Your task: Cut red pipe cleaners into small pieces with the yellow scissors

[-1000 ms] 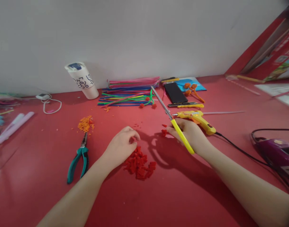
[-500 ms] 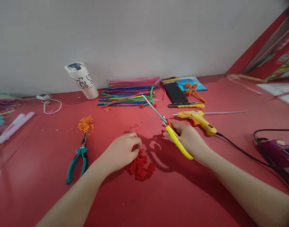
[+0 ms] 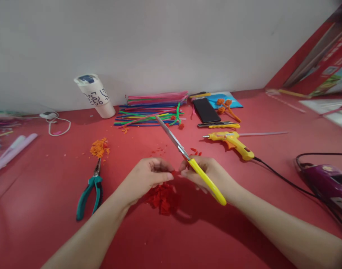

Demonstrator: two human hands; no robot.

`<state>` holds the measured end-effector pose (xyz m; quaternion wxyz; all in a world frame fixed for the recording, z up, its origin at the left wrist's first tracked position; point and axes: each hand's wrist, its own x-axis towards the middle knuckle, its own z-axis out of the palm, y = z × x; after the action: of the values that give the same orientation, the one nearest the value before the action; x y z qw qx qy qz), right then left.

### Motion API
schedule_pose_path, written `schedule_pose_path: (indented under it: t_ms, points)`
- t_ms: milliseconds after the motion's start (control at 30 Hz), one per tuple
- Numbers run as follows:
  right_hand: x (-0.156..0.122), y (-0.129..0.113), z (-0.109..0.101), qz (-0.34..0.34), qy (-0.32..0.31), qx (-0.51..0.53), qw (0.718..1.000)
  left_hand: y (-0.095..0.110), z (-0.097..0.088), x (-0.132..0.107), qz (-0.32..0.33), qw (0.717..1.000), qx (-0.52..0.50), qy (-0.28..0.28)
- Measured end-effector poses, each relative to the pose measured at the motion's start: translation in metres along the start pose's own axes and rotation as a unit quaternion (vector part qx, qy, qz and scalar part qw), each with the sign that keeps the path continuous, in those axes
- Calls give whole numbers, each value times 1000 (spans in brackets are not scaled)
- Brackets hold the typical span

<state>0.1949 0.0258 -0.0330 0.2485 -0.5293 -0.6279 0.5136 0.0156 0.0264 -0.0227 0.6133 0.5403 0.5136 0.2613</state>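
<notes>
Between thumb and fingers, my left hand (image 3: 150, 173) pinches a small red piece (image 3: 173, 173), just above a heap of red cut pieces (image 3: 163, 200). My right hand (image 3: 210, 173) holds yellow-handled scissors (image 3: 206, 179), blades pointing up and to the left, away from me. Its fingertips come close to the red piece; whether they touch it I cannot tell. A few red bits (image 3: 195, 151) lie on the table just beyond my right hand.
Green-handled pliers (image 3: 89, 192) and orange scraps (image 3: 99, 148) lie left. At the back are a white tumbler (image 3: 96, 98), pipe cleaners (image 3: 148, 110), a black phone (image 3: 207, 110) and a utility knife (image 3: 224, 125). A yellow glue gun (image 3: 232, 142) with its cord lies right, near a purple device (image 3: 327, 181).
My left hand has lifted from the red heap with a small piece. My right hand has moved left and nearer to me with the scissors, and the two hands now meet closely.
</notes>
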Motion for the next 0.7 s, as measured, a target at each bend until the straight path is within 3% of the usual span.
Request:
schedule_pose_path:
  t_ms: [200,467,567,700]
  points:
    - [-4,-5,10,10,13,71,997,1,10,0,32,997,-68,7]
    - [-1,-3,9,-22,-5,134,991,-5,11,1,-8,992,-129,10]
    - [-2,-5,9,2,9,101,995,-4,11,1,-11,994,-110,4]
    - [-2,-7,7,0,18,94,995,-1,8,0,17,998,-21,55]
